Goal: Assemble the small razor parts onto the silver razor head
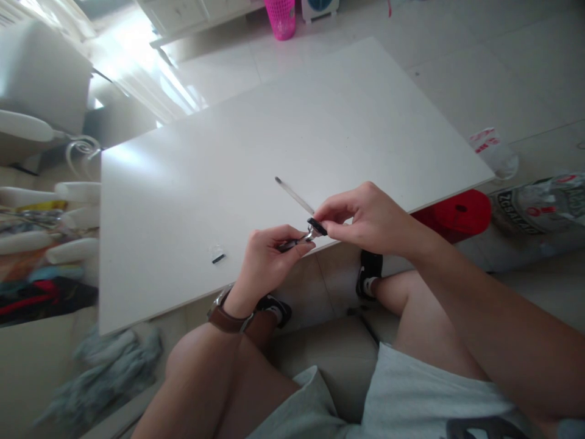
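Observation:
Over the near edge of the white table (247,152), my left hand (269,256) is closed around the dark handle of what looks like a razor (311,231). It has a shiny silver neck and a black bar-shaped head. My right hand (361,216) pinches that black head between thumb and fingertips. Just beyond my fingers lies a thin pale stick with a dark tip (295,195), flat on the tabletop. To the left of my left hand rests a small black strip (218,258) beside a bit of clear plastic.
A red roll-shaped object (461,213) and plastic bags (530,207) are beyond the table's right edge. White chair parts (77,216) stand at the left, with a grey cloth heap (109,366) below. A pink basket (281,18) stands on the far floor.

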{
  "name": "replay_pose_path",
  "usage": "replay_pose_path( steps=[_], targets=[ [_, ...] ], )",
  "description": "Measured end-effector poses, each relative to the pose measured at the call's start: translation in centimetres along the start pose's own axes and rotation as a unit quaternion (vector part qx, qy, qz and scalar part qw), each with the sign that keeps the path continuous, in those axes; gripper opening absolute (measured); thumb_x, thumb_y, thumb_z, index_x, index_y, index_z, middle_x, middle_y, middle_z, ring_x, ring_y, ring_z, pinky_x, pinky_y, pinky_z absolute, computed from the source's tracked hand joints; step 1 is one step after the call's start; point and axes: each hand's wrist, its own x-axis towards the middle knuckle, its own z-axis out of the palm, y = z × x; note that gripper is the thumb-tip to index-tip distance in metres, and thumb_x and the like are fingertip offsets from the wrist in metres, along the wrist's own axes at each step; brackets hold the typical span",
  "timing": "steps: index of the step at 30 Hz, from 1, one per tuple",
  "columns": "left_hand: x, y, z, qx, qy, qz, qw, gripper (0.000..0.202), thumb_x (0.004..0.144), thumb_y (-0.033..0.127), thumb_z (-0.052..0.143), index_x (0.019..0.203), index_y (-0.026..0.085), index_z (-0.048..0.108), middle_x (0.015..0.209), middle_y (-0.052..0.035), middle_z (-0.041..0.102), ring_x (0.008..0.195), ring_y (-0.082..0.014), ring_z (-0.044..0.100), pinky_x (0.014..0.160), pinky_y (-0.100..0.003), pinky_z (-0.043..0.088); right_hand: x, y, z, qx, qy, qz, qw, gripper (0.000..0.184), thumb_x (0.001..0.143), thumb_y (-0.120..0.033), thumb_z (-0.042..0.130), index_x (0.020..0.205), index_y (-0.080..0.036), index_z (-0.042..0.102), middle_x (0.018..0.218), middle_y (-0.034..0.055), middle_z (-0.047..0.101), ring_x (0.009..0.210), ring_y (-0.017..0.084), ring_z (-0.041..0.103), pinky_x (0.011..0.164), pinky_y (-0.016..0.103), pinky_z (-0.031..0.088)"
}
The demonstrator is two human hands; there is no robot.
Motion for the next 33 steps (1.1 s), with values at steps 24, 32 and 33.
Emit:
replay_pose_path(
  steps=[24,32,33],
  targets=[
    [-0.1,-0.4,0.1,-0.015,0.029,0.003,0.999,0.013,0.077,0.030,0.086,0.077,0.019,0.080,0.067,-0.0003,0.076,0.057,-0.0122,0.061,0.055,-0.025,0.047,0.3,0.9,0.5,0.147,-0.004,0.052,0.988,0.015,0.082,-0.024,0.076,0.090,-0.016,0.086,0.079,0.0054,0.077,0.070,0.016,0.065,0.061,0.028,0.046],
    [-0.1,-0.6,0.8,-0.087,0.048,-0.043,0.994,0.015,0.073,0.031,0.088,0.078,0.018,0.081,0.072,-0.0036,0.078,0.063,-0.0159,0.067,0.057,-0.027,0.052,0.4,0.5,1.0,0.105,0.035,0.022,0.994,0.015,0.083,-0.019,0.074,0.088,-0.016,0.087,0.079,0.0057,0.080,0.070,0.016,0.066,0.063,0.027,0.045],
    [-0.1,-0.6,0.9,-0.103,0.044,-0.051,0.992,0.016,0.073,0.031,0.088,0.077,0.017,0.081,0.072,-0.0041,0.078,0.063,-0.0168,0.068,0.058,-0.028,0.053,0.4,0.5,1.0,0.097,0.036,0.018,0.994,0.015,0.084,-0.019,0.073,0.088,-0.016,0.087,0.079,0.0059,0.081,0.070,0.016,0.067,0.063,0.027,0.046]
  ],
)
